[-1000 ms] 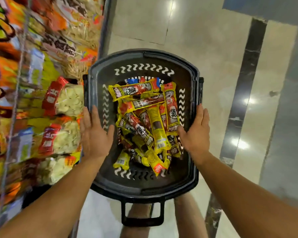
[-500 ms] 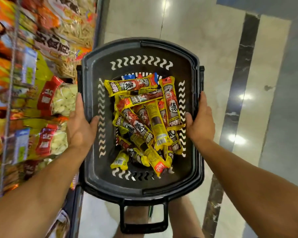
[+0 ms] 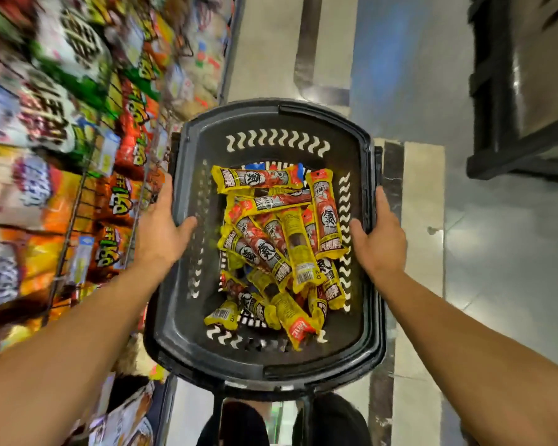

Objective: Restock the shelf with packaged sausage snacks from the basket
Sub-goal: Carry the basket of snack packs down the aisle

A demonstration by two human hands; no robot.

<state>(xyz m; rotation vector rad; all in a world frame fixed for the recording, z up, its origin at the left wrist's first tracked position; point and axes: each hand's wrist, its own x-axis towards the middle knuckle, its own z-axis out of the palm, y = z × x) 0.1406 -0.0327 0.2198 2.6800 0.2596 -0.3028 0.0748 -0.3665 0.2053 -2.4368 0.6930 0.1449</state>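
A black plastic basket hangs in front of me above the floor. Inside lies a heap of several yellow-and-red sausage snack packs, some lengthwise, two crosswise at the far end. My left hand grips the basket's left rim, thumb inside the wall. My right hand grips the right rim the same way. The wire shelf of snack bags runs along my left, close to the basket's left side.
The shelf holds orange, green and white snack bags behind wire fronts with price tags. A dark shelf unit stands at the upper right across the shiny tiled aisle. The basket's folded handle and my dark shoes show below.
Both hands have lifted the basket higher, grips unchanged. The view has swung, so upper shelf rows with green and white bags and the dark unit on the right appear now.
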